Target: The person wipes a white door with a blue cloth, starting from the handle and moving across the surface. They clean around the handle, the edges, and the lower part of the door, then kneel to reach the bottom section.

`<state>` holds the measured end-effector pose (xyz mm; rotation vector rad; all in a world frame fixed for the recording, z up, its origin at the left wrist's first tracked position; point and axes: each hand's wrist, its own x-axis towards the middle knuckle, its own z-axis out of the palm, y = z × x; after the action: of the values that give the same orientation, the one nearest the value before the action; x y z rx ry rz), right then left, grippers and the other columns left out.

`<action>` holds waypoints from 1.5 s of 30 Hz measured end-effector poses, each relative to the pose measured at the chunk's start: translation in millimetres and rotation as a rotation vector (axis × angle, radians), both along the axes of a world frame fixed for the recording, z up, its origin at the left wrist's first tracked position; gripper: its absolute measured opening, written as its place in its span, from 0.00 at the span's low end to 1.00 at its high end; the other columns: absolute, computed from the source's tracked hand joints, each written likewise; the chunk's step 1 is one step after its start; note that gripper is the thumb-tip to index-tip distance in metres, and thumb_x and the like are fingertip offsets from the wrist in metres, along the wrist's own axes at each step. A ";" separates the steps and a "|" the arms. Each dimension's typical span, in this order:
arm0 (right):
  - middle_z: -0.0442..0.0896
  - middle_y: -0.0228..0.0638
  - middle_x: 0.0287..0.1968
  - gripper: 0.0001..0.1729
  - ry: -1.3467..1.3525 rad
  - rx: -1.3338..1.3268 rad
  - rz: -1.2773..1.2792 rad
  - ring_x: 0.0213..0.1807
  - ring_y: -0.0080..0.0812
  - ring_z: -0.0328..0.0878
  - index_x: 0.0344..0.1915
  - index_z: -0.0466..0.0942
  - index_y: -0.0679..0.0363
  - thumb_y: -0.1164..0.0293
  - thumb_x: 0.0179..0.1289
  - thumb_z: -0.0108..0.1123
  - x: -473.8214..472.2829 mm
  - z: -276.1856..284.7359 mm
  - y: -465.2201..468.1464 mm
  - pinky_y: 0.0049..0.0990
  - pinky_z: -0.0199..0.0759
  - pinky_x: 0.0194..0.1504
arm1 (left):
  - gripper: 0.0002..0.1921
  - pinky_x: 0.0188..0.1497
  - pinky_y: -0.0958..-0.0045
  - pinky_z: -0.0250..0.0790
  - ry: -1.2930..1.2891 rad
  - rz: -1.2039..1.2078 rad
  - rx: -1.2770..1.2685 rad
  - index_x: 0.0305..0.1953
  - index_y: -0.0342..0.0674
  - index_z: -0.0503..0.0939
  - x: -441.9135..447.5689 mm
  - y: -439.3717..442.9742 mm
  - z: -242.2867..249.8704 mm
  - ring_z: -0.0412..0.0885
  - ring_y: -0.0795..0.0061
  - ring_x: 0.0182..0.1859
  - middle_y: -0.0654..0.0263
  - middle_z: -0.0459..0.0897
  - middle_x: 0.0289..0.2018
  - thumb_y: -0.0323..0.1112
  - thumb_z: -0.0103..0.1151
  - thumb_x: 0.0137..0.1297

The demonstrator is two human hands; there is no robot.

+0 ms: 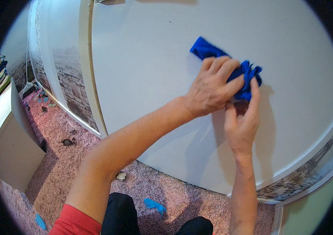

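A bright blue piece of fabric (pixel 209 48) lies against a large white door panel (pixel 143 67), one flat end sticking out to the upper left and the other end bunched up. My left hand (pixel 210 86) reaches across and grips the middle of the fabric, fingers curled over it. Below and to the right, my right hand (pixel 244 117) has its thumb and fingers at the crumpled end. A small brownish patch shows between the right thumb and fingers; what it is cannot be made out. Shadows of both arms fall on the panel.
Pink shaggy carpet (pixel 172 188) covers the floor. On it lie light blue scraps (pixel 154 204), dark scraps (pixel 67 142) and a pale scrap (pixel 121 175). At left a white cabinet (pixel 16 147) bears stacked folded cloths (pixel 1 75). Stone-patterned wall covering (pixel 289 179) flanks the panel.
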<state>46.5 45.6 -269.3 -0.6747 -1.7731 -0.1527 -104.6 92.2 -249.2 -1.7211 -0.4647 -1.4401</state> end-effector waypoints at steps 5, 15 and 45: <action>0.78 0.61 0.57 0.37 0.041 -0.123 0.103 0.56 0.54 0.81 0.71 0.62 0.70 0.80 0.59 0.54 -10.9 21.3 1.1 0.40 0.74 0.58 | 0.23 0.59 0.55 0.61 -0.079 0.020 0.001 0.52 0.46 0.80 -9.3 1.1 10.4 0.73 0.56 0.59 0.57 0.75 0.55 0.40 0.69 0.53; 0.82 0.46 0.45 0.36 -0.091 -0.304 0.190 0.39 0.33 0.83 0.71 0.62 0.69 0.82 0.60 0.54 -26.5 -96.4 -0.1 0.30 0.78 0.44 | 0.29 0.67 0.48 0.61 0.074 0.135 -0.317 0.61 0.44 0.78 -59.5 -28.1 -121.4 0.70 0.48 0.67 0.48 0.70 0.66 0.39 0.66 0.55; 0.83 0.41 0.42 0.17 0.137 -0.434 0.225 0.41 0.31 0.82 0.53 0.75 0.67 0.78 0.64 0.59 -36.4 -112.1 7.6 0.30 0.77 0.45 | 0.24 0.67 0.49 0.70 0.060 0.097 -0.322 0.56 0.40 0.82 -63.1 -31.7 -138.9 0.71 0.43 0.68 0.45 0.68 0.66 0.25 0.61 0.55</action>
<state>10.1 53.2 -381.4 -0.7644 -1.7480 0.4333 -167.8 60.6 -388.1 -1.9580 -0.7700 -1.2928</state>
